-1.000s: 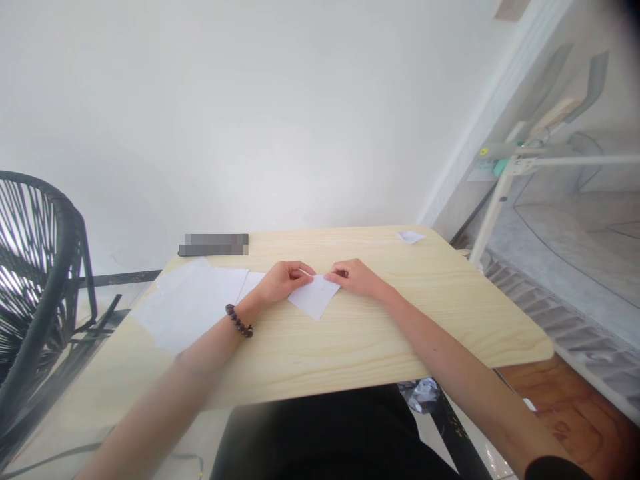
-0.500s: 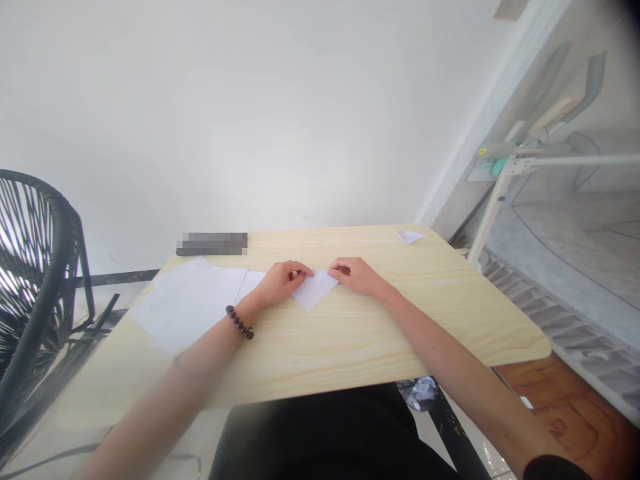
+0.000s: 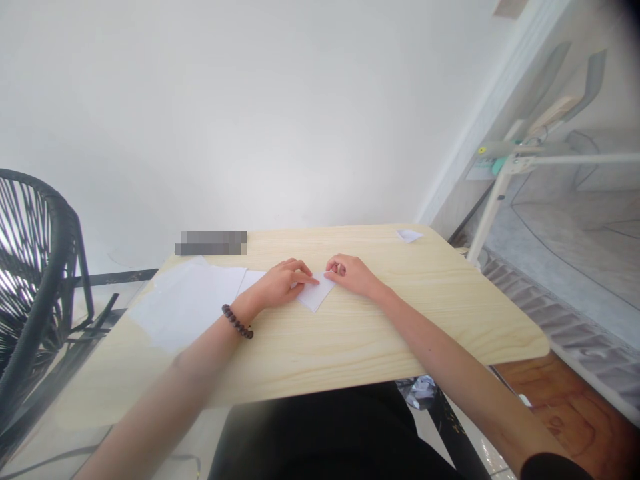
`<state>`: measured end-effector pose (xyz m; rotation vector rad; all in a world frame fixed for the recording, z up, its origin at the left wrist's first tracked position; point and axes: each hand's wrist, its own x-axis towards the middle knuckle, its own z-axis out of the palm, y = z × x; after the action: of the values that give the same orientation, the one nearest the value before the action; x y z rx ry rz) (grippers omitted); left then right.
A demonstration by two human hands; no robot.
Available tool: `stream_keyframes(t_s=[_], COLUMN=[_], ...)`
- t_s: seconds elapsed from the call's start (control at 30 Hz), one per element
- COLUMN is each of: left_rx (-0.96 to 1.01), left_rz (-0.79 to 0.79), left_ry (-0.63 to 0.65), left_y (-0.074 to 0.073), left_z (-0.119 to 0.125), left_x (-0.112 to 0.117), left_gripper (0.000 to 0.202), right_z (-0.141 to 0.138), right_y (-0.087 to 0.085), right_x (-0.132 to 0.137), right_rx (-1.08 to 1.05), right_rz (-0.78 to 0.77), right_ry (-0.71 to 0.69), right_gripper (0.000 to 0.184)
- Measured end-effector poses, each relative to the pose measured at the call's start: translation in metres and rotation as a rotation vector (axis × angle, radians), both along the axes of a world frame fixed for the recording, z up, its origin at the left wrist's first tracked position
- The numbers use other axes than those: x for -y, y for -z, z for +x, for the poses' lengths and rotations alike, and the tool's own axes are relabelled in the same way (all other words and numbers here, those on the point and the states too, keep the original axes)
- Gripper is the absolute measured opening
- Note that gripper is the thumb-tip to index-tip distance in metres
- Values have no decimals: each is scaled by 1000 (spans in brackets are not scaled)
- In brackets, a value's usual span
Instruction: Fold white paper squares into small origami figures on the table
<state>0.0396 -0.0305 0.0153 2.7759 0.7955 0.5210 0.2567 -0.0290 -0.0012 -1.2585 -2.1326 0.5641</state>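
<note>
A small white folded paper (image 3: 315,295), triangular with its point toward me, lies near the middle of the light wooden table (image 3: 350,333). My left hand (image 3: 280,283), with a dark bead bracelet on its wrist, rests on the paper's left part, its index finger stretched flat along the top edge. My right hand (image 3: 350,275) sits at the paper's right corner with its fingers curled and pressed onto that corner.
Loose white sheets (image 3: 193,300) lie on the table to the left. A small folded paper piece (image 3: 409,235) sits at the far right corner. A black wire chair (image 3: 35,267) stands left, a white stand (image 3: 500,193) right. A dark flat object (image 3: 211,243) lies at the far edge.
The folded paper has grown smaller and narrower. My left index finger has stretched out rightward along the top edge, and both hands have drawn closer together.
</note>
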Motion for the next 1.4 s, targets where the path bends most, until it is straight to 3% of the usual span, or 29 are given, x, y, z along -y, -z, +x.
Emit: stream_keyframes(t_s=[0.3, 0.6, 0.87, 1.23, 1.4], left_rx=[-78, 21, -5, -35, -39], left_rz=[32, 5, 62, 28, -12], left_ry=[-13, 16, -46, -101, -105], left_y=[-7, 8, 8, 8, 4], left_z=[3, -5, -5, -6, -6], left_x=[2, -9, -7, -3, -1], left_gripper=[40, 51, 48, 36, 37], right_z=[0, 1, 2, -3, -1], right_y=[-1, 5, 7, -2, -3], right_x=[1, -3, -5, 6, 2], right_rx=[0, 12, 45, 105, 107], right_rz=[-21, 92, 129, 206, 242], right_ry=[-3, 45, 49, -178, -199], right_gripper=[13, 14, 14, 26, 20])
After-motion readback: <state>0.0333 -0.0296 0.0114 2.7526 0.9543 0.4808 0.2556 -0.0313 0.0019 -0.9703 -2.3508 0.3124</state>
